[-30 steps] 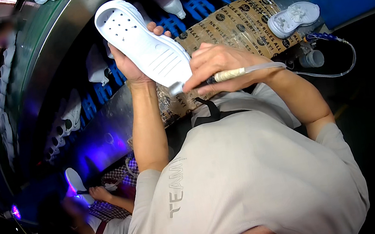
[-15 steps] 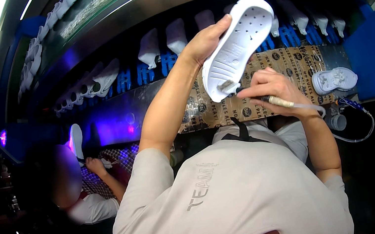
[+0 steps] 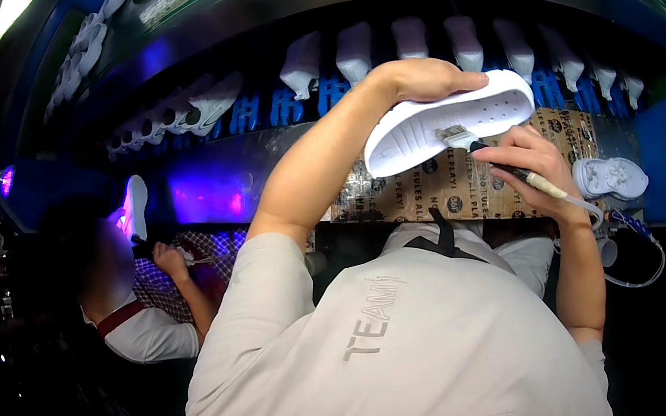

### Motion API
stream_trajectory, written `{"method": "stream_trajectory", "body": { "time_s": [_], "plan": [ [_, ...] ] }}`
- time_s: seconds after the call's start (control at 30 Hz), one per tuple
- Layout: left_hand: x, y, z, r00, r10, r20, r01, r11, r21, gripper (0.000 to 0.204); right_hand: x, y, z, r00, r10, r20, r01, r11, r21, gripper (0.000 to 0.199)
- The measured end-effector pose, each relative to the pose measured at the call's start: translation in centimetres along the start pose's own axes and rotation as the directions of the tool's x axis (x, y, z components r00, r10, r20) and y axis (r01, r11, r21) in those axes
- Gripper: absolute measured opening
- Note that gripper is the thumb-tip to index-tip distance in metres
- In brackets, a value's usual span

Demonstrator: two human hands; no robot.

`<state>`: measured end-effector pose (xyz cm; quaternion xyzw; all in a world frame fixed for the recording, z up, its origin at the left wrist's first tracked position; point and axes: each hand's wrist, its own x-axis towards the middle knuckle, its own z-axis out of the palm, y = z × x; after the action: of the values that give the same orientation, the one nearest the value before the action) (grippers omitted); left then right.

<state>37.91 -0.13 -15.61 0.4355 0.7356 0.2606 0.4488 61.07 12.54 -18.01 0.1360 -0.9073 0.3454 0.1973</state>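
Note:
A white shoe sole (image 3: 402, 145) is held up over the bench, tilted with its hollow, holed inner face toward me. My left hand (image 3: 431, 79) grips its far edge, thumb along the rim and the other fingers hidden behind. In my right hand (image 3: 535, 163) is a flat brush (image 3: 463, 137) with a black handle, a pale wrapping and a clear tube running off its end. The bristles touch the inside of the sole near its middle.
Brown printed paper (image 3: 428, 191) covers the bench. At right lie white soles (image 3: 610, 179) beside a small cup (image 3: 608, 252). White shoe forms (image 3: 410, 38) hang on blue holders behind, under a metal-edged conveyor (image 3: 262, 7). At left a co-worker's hand (image 3: 170, 259) works near another sole (image 3: 135, 209).
The sole has swung from steep to nearly level and come lower. The brush has shifted from its heel end to its middle. My view has turned slightly.

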Motion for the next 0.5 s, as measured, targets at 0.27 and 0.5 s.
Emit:
{"method": "stream_trajectory", "body": {
  "time_s": [0.27,0.5],
  "plan": [
    [-1.7,-2.0,-0.6,0.998,-0.064,-0.008,0.062,0.987,-0.151,0.073,-0.1,1.1,-0.9,0.996,-0.081,-0.043,0.081,0.997,0.015,0.035],
    [-1.7,-2.7,-0.7,0.998,-0.053,-0.015,0.052,0.995,-0.082,0.07,-0.4,1.9,-2.5,0.998,-0.057,0.011,0.057,0.998,0.013,0.032]
  ]
}}
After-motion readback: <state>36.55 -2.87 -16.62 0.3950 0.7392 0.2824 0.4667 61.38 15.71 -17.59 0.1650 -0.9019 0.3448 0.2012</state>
